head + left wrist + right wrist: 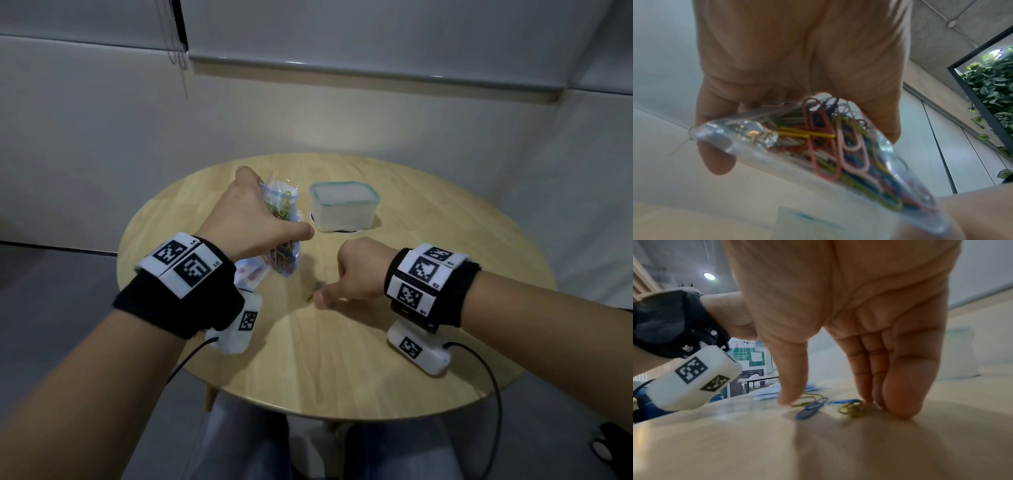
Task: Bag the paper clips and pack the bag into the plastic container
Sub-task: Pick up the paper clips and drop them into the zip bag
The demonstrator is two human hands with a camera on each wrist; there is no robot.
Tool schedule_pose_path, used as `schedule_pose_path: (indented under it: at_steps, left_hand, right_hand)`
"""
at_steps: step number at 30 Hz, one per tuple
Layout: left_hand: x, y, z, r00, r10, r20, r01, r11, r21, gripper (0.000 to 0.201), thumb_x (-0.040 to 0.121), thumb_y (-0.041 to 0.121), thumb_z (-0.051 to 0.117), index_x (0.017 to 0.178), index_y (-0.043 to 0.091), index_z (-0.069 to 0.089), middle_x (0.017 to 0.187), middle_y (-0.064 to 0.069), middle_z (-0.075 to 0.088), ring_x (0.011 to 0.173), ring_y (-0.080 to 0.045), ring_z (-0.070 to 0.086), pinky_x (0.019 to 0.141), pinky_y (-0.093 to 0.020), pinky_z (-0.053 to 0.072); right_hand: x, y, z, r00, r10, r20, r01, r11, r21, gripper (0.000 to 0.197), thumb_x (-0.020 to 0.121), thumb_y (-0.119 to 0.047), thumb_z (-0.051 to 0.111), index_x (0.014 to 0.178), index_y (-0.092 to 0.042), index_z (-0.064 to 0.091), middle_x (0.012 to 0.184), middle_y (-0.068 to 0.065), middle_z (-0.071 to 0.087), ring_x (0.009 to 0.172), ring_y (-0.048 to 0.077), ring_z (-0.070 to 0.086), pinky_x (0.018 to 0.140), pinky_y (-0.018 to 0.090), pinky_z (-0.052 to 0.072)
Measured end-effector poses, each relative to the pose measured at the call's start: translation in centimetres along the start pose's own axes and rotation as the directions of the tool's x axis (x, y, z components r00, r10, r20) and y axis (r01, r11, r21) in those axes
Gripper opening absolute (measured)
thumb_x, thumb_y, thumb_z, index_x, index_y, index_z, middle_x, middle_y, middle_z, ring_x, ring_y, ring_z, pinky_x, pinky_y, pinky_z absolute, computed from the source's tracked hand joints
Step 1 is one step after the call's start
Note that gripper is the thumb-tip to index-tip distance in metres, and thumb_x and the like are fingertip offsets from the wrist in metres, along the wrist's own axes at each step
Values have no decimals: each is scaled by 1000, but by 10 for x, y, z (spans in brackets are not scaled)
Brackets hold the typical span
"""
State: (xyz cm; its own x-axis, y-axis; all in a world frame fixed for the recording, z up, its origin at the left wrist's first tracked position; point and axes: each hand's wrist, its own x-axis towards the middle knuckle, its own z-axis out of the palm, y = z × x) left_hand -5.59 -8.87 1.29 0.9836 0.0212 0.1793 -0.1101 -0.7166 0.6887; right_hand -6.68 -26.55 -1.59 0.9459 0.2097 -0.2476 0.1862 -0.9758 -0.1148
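My left hand [260, 219] grips a clear zip bag [284, 253] above the round wooden table [376, 359]. The bag [838, 146] holds a heap of coloured paper clips and hangs from the curled fingers [719, 159]. To its right, my right hand [320, 298] points down with its fingertips on the tabletop. Between its thumb [789, 395] and its straight fingers [898, 399] lie loose clips, blue ones [812, 407] and yellow-green ones [851, 409], none of them lifted. The lidless plastic container [344, 205] with a teal rim stands behind both hands.
The table's near edge [308, 416] lies just in front of my knees. A wall runs close behind the table. The left wrist camera housing [692, 382] hangs low beside the loose clips. A dark object [609, 445] lies on the floor at the right.
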Motion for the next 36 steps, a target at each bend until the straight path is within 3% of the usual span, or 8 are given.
schedule_pose_path:
  at_steps: [5,8,12,17,21,23,31,36]
  left_hand:
    - [-1,-2,-3,1000,-6,2,6,1000,-1,76,59,45,85,109,13,39,100,-3,56,76,-10,53,57,-27,40]
    - [-3,-4,-6,1000,-13,6,13,1000,2,77,60,46,85,110,12,39,101,-4,56,80,-15,55,57,-27,40]
    - [-4,-7,-9,1000,-8,-1,8,1000,10,77,59,46,85,110,11,40,102,-6,58,86,-19,58,62,-31,44]
    - [-5,-11,-13,1000,-8,0,8,1000,6,76,59,46,85,108,12,40,101,-5,58,87,-19,58,62,-30,44]
    - [-6,-13,-10,1000,-4,4,4,1000,7,75,58,47,85,107,13,40,100,-4,58,84,-15,58,62,-29,45]
    - [-6,-12,-9,1000,-2,6,2,1000,17,76,58,48,85,107,13,40,99,-3,58,79,-11,57,58,-27,41]
    - [-6,-6,-5,999,-11,32,11,1000,20,75,60,47,85,108,13,39,96,0,55,76,-5,53,54,-25,37]
    - [-6,1,5,998,1,58,-2,1000,24,76,57,47,86,106,14,39,97,-1,55,76,-5,54,54,-26,38]
  right_hand:
    - [8,-23,-8,998,27,51,-29,999,39,38,77,-37,69,56,-7,59,49,3,54,49,20,52,58,34,50]
    - [13,-37,-7,999,25,28,-26,999,42,43,84,-44,60,59,-10,49,41,2,51,49,18,48,53,29,42]
    - [19,-50,-3,1000,12,11,-12,999,-52,25,80,-30,67,77,-10,53,62,3,51,55,18,50,46,25,37]
    - [24,-48,-3,999,4,37,2,988,-154,31,78,-15,70,58,-10,47,56,4,49,55,22,52,54,27,42]
    - [16,-42,1,998,-57,23,59,993,-99,2,81,-4,60,81,-6,59,77,9,60,73,26,56,63,31,43]
    - [13,-41,2,997,-65,43,68,996,-64,16,82,-2,57,95,-1,65,94,14,68,82,28,63,66,32,47]
    - [12,4,-38,997,61,53,-79,863,499,14,72,9,68,77,-4,69,65,10,64,52,20,60,53,26,56]
    - [3,-2,-82,985,34,-171,96,712,696,20,70,14,70,71,-5,64,62,12,61,48,19,58,48,25,56]
